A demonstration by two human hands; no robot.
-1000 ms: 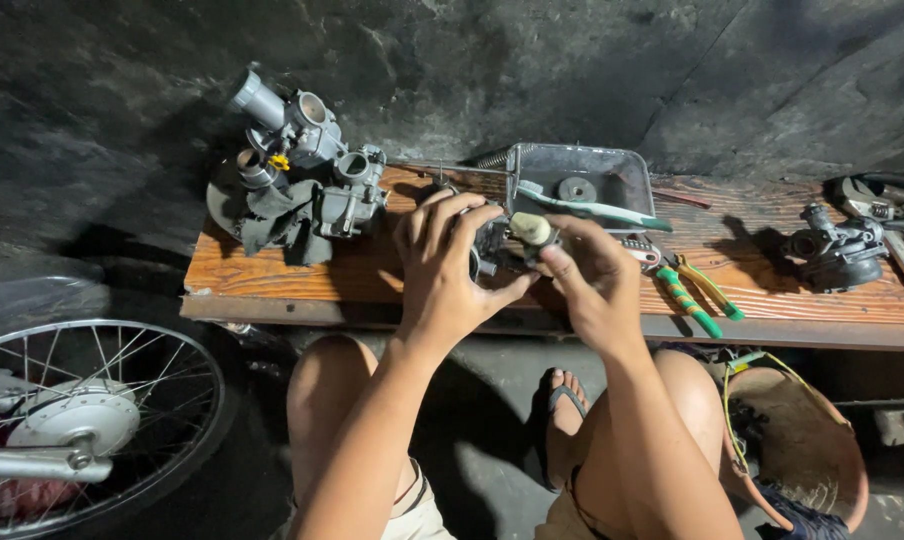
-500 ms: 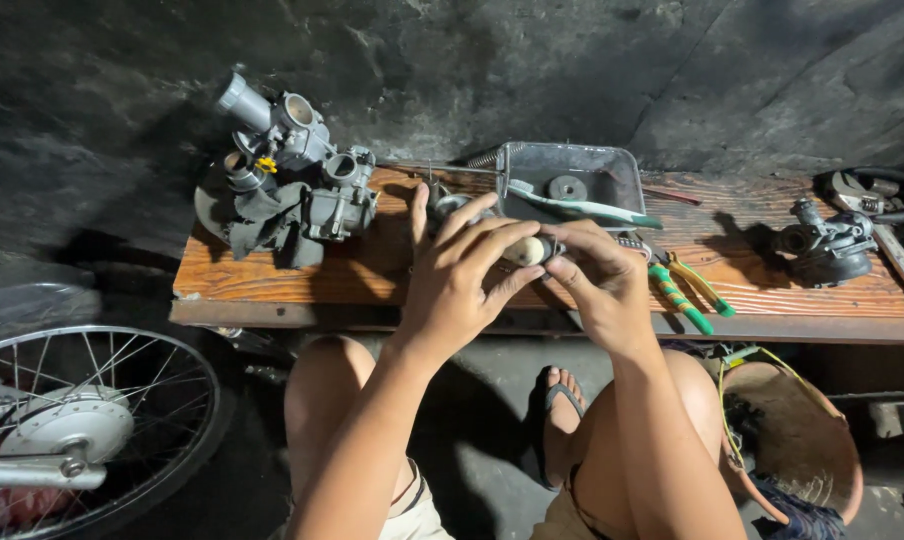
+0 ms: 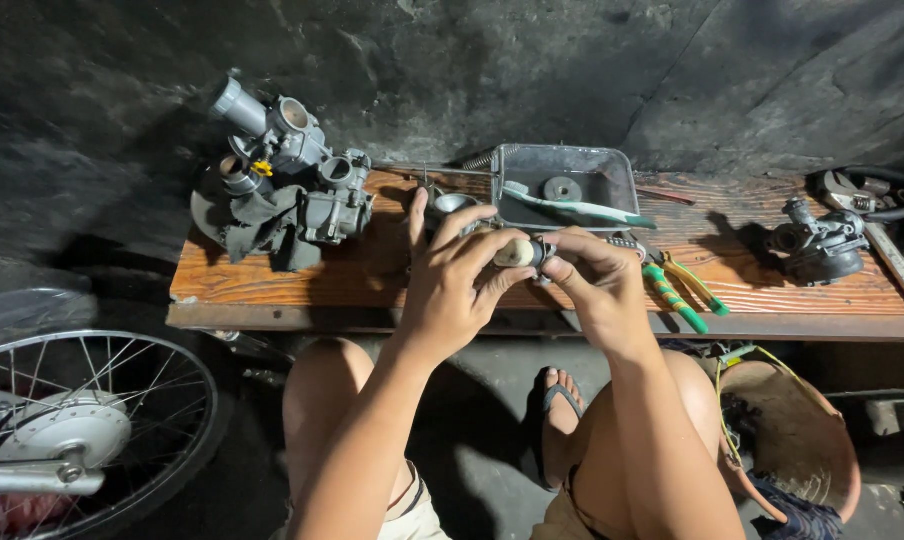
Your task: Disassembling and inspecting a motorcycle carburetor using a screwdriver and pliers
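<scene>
Above the front edge of the wooden bench [image 3: 272,290], you are holding a small metal part [image 3: 524,252] between both hands. Your left hand [image 3: 452,290] is curling around it from the left, thumb and fingers closed on its pale rounded end. Your right hand [image 3: 597,285] is pinching its darker end from the right, fingertips narrow and closed on the piece. The part is lying with its long axis roughly left to right, parallel to the bench edge, so each hand is meeting one end; neither hand is clearly nearer. Whether the piece is one part or two being joined cannot be told, since your fingers are covering the middle.

Directly behind your hands, a grey metal tray [image 3: 612,165] is sitting near the wall, with a pale green toothbrush [image 3: 572,207] lying across it and a dark disc [image 3: 562,188] inside. Green-handled pliers [image 3: 677,290] are lying just beside your right hand, pointing toward the bench edge. A cluster of grey carburettor bodies [image 3: 287,185] is standing well to the left, and another carburettor [image 3: 817,245] is resting well to the right. Bare wood is showing between the left cluster and your left hand. Below the bench, your knees are flanking the hands, and a spoked wheel [image 3: 82,430] is lying at lower left.
</scene>
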